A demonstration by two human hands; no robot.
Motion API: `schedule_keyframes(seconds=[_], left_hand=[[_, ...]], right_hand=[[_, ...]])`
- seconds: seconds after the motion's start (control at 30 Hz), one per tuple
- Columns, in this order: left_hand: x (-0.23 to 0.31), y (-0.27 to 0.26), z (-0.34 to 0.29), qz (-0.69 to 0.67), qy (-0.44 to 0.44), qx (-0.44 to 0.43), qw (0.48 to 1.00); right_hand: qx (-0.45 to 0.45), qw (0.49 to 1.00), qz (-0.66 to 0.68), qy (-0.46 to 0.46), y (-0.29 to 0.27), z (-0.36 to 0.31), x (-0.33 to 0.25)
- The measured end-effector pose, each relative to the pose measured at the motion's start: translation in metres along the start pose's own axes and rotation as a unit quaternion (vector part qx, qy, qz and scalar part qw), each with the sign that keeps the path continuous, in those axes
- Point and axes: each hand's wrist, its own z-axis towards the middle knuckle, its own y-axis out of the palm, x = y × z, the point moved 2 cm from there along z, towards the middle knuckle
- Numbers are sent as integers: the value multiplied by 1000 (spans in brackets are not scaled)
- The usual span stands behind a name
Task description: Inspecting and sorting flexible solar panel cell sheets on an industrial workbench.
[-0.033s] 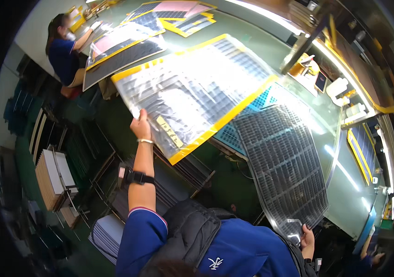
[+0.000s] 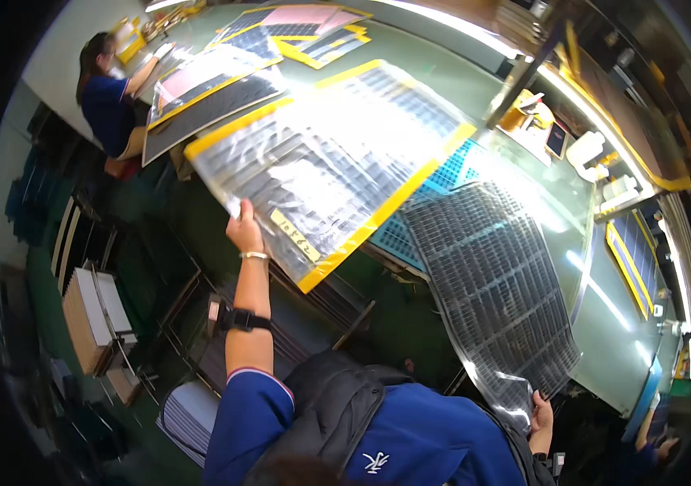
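Note:
My left hand [image 2: 246, 232] is closed on the near left edge of a large, glossy sheet with yellow tape borders [image 2: 337, 174]. That sheet is held tilted over the bench, glare washing out its middle, and a pale handwritten label sits near its lower corner. At the lower right, my right hand [image 2: 541, 417] pinches the near corner of a dark grid-patterned sheet [image 2: 495, 279]. This one is flexible and curves up toward me, its far end over a blue perforated mat [image 2: 398, 243]. The yellow-edged sheet partly hides the mat.
More yellow-edged sheets [image 2: 216, 69] lie on the green bench [image 2: 434, 61], where a person in dark blue [image 2: 106, 101] works at the far left. White bottles [image 2: 586, 151] and a phone [image 2: 557, 139] stand at right. Racks of boards [image 2: 98, 316] fill the lower left.
The yellow-edged sheet has shifted slightly left in view, with my left hand still on its edge. My right hand keeps its grip on the dark sheet and has barely moved.

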Motion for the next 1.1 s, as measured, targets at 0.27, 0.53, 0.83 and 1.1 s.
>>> schedule_keyframes(seconds=[0.27,0.53,0.83,1.1], left_hand=[[-43,76,-217,-182,-287,-139,930],[-39,125,-289,5,-444,-380,812],[7,65,-285,501,391,-393,664],[-27,47,-255,601,508,-304,536]], right_hand=[[-83,989,109,-55,-98,-35,-12],[-29,973,227,-20,-185,-91,20],[-52,974,220,0,-186,-87,30],[-91,972,214,-16,-166,-72,16]])
